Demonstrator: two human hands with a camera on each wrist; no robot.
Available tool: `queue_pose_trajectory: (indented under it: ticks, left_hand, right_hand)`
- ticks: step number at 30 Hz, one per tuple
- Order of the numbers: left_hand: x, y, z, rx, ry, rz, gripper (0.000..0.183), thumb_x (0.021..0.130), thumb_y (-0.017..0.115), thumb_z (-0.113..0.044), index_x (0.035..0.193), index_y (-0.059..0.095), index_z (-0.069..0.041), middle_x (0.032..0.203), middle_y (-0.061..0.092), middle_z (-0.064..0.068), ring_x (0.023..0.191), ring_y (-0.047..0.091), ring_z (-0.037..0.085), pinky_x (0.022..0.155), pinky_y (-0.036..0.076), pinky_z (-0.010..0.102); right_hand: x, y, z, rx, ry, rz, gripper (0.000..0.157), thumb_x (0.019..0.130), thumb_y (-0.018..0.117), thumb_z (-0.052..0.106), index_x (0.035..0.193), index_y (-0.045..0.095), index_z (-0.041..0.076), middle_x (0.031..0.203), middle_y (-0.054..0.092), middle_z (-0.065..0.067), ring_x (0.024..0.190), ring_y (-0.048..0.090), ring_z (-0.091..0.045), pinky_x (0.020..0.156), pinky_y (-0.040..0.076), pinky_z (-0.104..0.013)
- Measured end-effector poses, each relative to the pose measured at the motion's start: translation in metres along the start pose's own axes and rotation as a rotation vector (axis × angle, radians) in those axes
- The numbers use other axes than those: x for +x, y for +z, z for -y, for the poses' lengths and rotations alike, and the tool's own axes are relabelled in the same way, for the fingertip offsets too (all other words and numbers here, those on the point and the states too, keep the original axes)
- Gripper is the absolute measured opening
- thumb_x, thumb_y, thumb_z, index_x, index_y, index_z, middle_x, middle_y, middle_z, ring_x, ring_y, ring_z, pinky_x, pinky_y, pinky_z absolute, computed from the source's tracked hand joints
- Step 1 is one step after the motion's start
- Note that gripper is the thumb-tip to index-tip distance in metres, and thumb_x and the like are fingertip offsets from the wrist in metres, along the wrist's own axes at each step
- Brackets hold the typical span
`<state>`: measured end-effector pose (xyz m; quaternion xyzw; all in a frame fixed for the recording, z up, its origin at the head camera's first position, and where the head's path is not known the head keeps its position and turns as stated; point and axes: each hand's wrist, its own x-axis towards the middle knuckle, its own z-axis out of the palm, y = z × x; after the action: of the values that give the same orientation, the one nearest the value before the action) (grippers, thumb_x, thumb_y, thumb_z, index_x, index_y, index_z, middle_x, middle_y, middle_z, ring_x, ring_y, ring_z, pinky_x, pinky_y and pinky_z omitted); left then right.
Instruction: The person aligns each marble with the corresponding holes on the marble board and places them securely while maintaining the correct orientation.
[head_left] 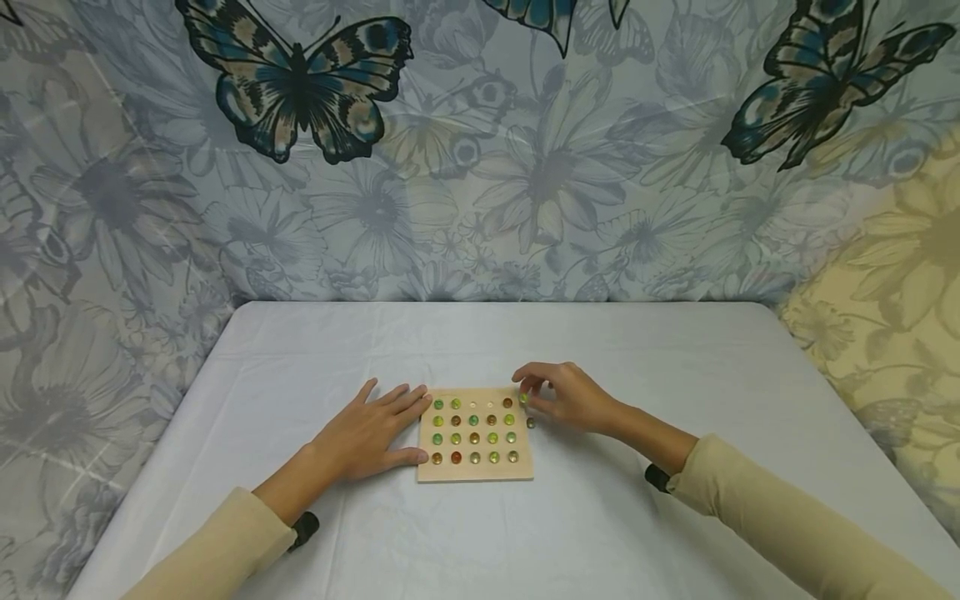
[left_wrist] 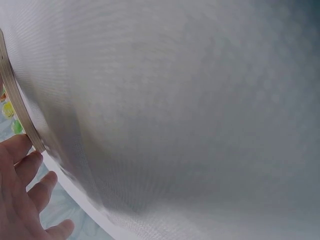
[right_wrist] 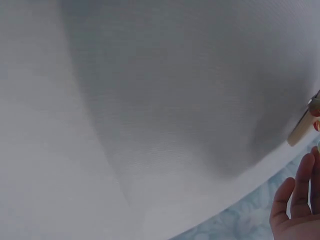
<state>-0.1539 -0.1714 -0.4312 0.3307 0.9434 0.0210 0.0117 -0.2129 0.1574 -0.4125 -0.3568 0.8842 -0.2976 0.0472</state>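
Note:
A light wooden board (head_left: 476, 480) lies on the table with several rows of coloured glass marbles (head_left: 474, 438) in its hollows. Two spots in the far row show no coloured marble. My left hand (head_left: 378, 435) rests at the board's left side, fingers spread and touching its edge; the left wrist view shows those fingers (left_wrist: 42, 191) along the edge. At the far right corner my right hand (head_left: 572, 398) pinches a green marble (head_left: 523, 399) between thumb and fingers. A darker marble (head_left: 531, 422) sits just at the board's right edge, below that hand.
A white cloth covers the table (head_left: 337, 342). Behind it hangs a curtain (head_left: 450, 208) with flowers and butterflies. Both wrists carry a black strap (head_left: 304, 530) near beige sleeves.

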Motion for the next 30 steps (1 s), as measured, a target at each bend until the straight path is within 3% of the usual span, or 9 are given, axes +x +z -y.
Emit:
queue_pose_trajectory:
  ticks: [18, 30]
  left_hand:
    - [0.0, 0.0, 0.0, -0.002, -0.008, 0.006, 0.08, 0.085, 0.036, -0.07, 0.147, 0.028, -0.02, 0.15, 0.028, -0.001, 0.136, 0.028, 0.022, 0.108, 0.013, 0.056]
    - [0.001, -0.001, -0.001, 0.001, -0.018, 0.017, 0.08, 0.085, 0.037, -0.07, 0.147, 0.029, -0.02, 0.15, 0.028, -0.001, 0.136, 0.029, 0.022, 0.108, 0.014, 0.056]
  right_hand:
    - [0.022, 0.015, 0.013, 0.036, 0.014, 0.031, 0.03, 0.082, 0.069, 0.008, 0.112, 0.063, 0.006, 0.093, 0.067, 0.002, 0.088, 0.061, -0.008, 0.085, 0.048, -0.038]
    - [0.032, 0.025, 0.021, 0.028, 0.045, 0.078, 0.026, 0.083, 0.068, 0.005, 0.108, 0.065, 0.007, 0.095, 0.067, 0.002, 0.089, 0.06, -0.007, 0.083, 0.049, -0.027]
